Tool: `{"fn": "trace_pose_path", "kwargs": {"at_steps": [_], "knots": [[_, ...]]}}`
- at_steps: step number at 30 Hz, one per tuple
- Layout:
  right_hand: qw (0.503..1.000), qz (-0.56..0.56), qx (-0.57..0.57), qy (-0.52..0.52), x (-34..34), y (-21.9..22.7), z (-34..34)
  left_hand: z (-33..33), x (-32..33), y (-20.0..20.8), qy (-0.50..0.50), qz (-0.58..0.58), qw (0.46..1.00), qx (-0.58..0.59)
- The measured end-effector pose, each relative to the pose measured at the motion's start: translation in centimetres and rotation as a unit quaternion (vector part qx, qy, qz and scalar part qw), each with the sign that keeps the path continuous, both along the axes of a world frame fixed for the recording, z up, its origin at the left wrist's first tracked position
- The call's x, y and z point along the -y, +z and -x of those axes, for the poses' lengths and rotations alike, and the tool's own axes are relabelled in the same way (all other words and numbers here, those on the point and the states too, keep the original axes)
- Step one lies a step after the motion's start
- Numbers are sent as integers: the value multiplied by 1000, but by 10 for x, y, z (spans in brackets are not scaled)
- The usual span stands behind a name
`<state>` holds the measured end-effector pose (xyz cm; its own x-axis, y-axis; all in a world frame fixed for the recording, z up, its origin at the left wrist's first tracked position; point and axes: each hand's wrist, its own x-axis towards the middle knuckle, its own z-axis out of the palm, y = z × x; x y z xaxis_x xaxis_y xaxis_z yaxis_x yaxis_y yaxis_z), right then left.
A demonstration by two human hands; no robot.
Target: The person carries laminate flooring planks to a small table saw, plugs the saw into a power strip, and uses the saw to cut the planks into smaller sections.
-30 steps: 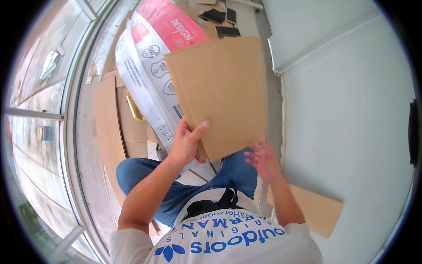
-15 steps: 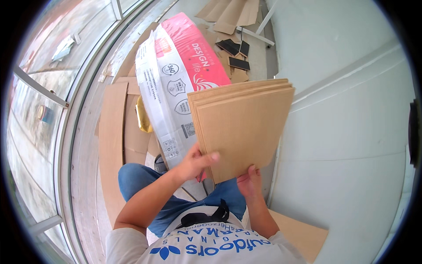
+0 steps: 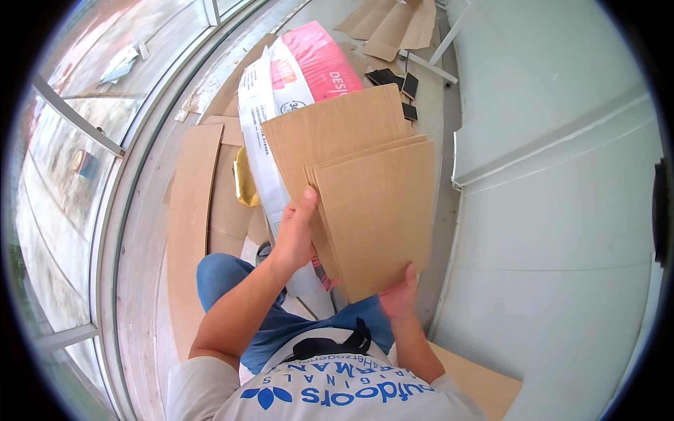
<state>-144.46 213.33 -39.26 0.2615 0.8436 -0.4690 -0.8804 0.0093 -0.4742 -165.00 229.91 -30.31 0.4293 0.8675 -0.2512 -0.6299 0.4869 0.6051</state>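
Note:
Between my hands is a stack of thin light-brown wood-look boards (image 3: 375, 217), held tilted above my lap. One rear board (image 3: 337, 119) is fanned out up and to the left of the others. My left hand (image 3: 295, 235) grips the stack's left edge, thumb on the near side and fingers hidden behind. My right hand (image 3: 400, 291) holds the lower right corner, its thumb on the front face and the other fingers mostly out of sight underneath.
Beyond the boards lies a large pink and white plastic-wrapped package (image 3: 256, 112). Long brown panels (image 3: 189, 224) and a gold wrapper (image 3: 246, 179) are to its left. Dark pieces (image 3: 385, 77) and flattened cardboard (image 3: 390, 28) lie farther off. A pale wall (image 3: 554, 210) stands at right, glazing (image 3: 63, 203) at left.
The rear board has slid up and left out of the stack. My left hand has shifted up along the edge, and the front boards have come lower and left.

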Motion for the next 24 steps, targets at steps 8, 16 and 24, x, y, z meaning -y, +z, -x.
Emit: {"fn": "trace_pose_path", "kwargs": {"at_steps": [8, 16, 24], "knots": [[904, -7, 416, -99, 44, 76, -167, 29, -27, 2, 20, -173, 901, -398], [564, -68, 744, 350, -11, 243, -128, -24, 9, 2, -224, -252, 875, -346], [445, -129, 818, 340, -30, 200, -122, -54, 45, -27, -371, -291, 851, -233]]}}
